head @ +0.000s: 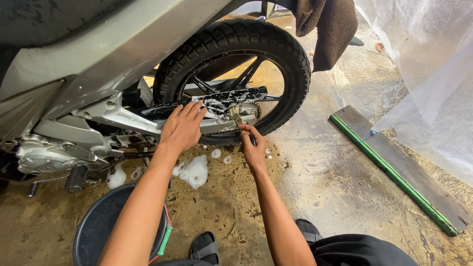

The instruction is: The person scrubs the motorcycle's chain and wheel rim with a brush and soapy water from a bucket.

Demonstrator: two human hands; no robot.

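Bucket (pixel 106 231) nearest | left hand (pixel 181 129) on chain guard (pixel 217 101) | right hand (pixel 253 148) holds brush (pixel 236 116)

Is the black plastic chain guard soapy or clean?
Soapy: white foam speckles the black plastic chain guard beside the left hand.

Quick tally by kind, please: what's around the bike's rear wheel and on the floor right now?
Rear wheel: 1
Soapy chain guard: 1
Small brush in right hand; left hand on guard: 1
Black bucket: 1
Brown cloth: 1
Green-edged plank: 1
Black sandals: 2
Total: 8
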